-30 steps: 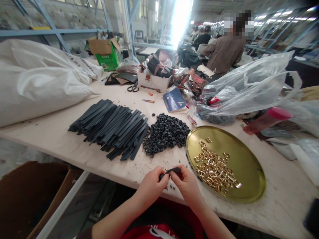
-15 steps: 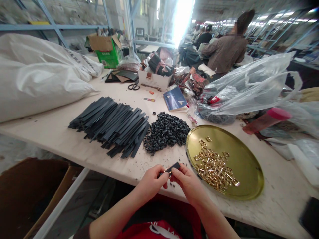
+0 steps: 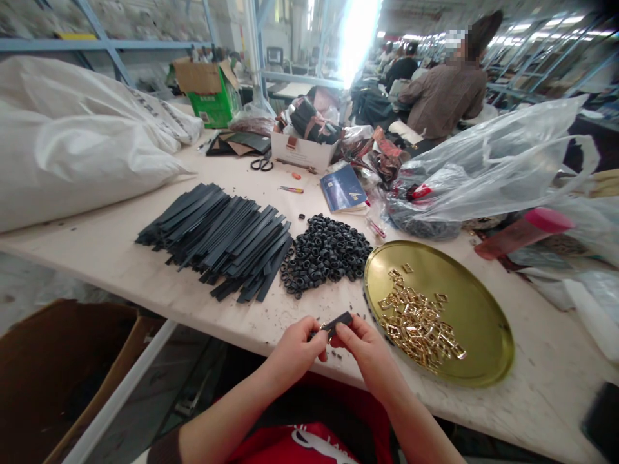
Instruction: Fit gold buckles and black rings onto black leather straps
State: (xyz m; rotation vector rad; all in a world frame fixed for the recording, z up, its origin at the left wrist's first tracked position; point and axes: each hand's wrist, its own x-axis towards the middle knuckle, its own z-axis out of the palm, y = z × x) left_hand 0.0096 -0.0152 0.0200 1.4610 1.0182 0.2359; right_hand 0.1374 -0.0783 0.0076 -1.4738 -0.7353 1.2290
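One strap [image 3: 341, 320] is pinched by the left hand [image 3: 296, 343], near its buckle [image 3: 325, 327], and the right hand [image 3: 368, 345], by the table's [image 3: 184, 293] near edge, left of the tray [image 3: 478, 309]. I'd say a slack pinch could drop the buckle floorward.

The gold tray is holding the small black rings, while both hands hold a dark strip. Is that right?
Not quite: the head view shows gold-coloured metal frames in the gold tray; the small black rings lie in a pile on the table beside it. The left hand and right hand do hold a dark strip.
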